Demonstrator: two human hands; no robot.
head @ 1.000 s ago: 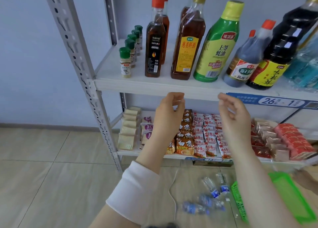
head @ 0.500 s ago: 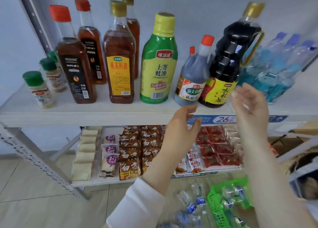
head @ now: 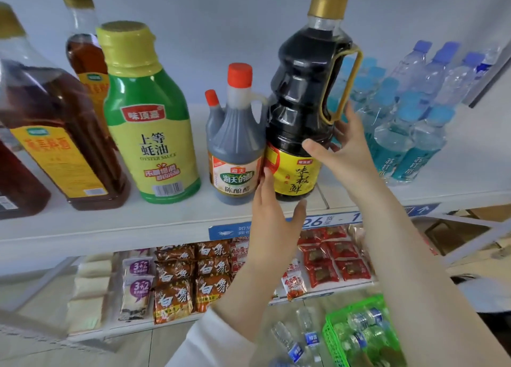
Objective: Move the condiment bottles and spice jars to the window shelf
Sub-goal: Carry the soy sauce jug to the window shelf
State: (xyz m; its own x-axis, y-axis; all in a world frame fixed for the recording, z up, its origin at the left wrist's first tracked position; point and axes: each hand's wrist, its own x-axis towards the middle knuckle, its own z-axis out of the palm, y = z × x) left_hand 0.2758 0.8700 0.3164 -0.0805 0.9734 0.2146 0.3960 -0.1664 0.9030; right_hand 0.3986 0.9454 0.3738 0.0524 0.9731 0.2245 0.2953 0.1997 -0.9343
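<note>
- Dark soy sauce bottle (head: 304,95), gold cap, gold side handle; stands with its base on the white shelf (head: 110,222), near the front edge
- Right hand (head: 348,150) grips the soy sauce bottle at mid-height; thumb laid across the front just above the yellow label, fingers reaching round behind beside the handle
- Left hand (head: 273,222) spread, fingers straight; fingertips touch the bottle's lower left side at the label, in the seam against the vinegar bottle (head: 235,145); thumb held out in front of the base
- Vinegar bottle, red cap, touching the soy sauce bottle on its left; a second red-capped one half hidden behind it
- Green oyster sauce bottle (head: 149,123) further left, apart from the vinegar; amber bottles (head: 55,134) beyond it at the frame edge
- Blue-capped water bottles (head: 409,134) packed together to the right of the soy sauce bottle
- Lower shelf (head: 91,336) carries rows of snack packets (head: 193,278); green basket (head: 329,336) on the floor holds small bottles
</note>
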